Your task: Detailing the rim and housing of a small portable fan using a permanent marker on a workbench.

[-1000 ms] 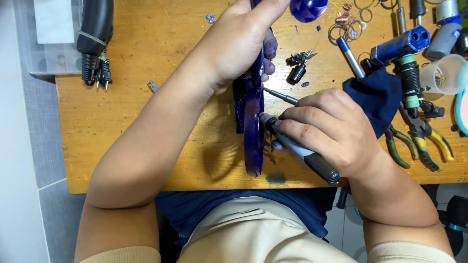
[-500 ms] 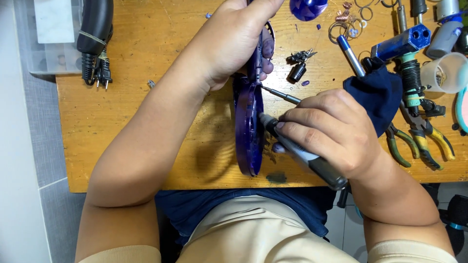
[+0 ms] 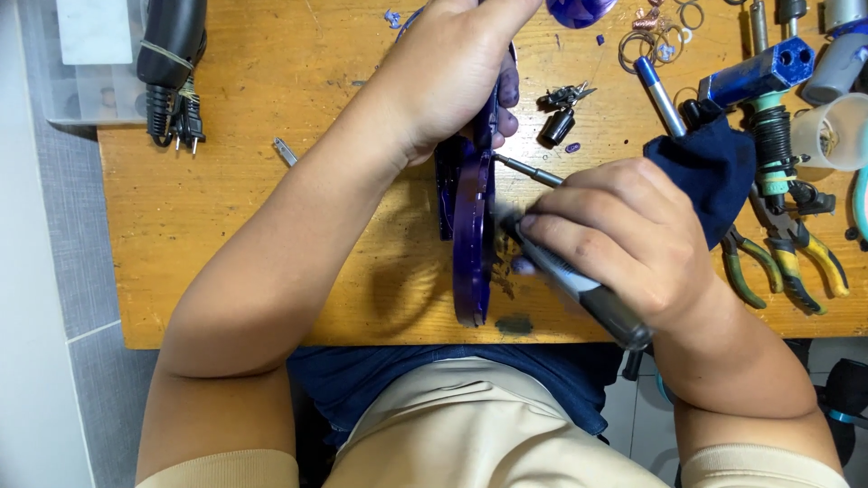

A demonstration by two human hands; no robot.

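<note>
My right hand (image 3: 624, 239) is closed around a grey rotary tool (image 3: 579, 285), its blurred tip touching the edge of a flat purple piece (image 3: 472, 244) that my left hand (image 3: 448, 77) clamps at the top, holding it on edge on the wooden workbench (image 3: 271, 208). A dark blue cloth (image 3: 714, 172) lies just behind my right knuckles, with a thin screwdriver (image 3: 529, 172) poking out between my hands. Pliers (image 3: 791, 262) with yellow and green handles sit to my right, and a black plug and cord (image 3: 176, 108) lie well apart at far left.
</note>
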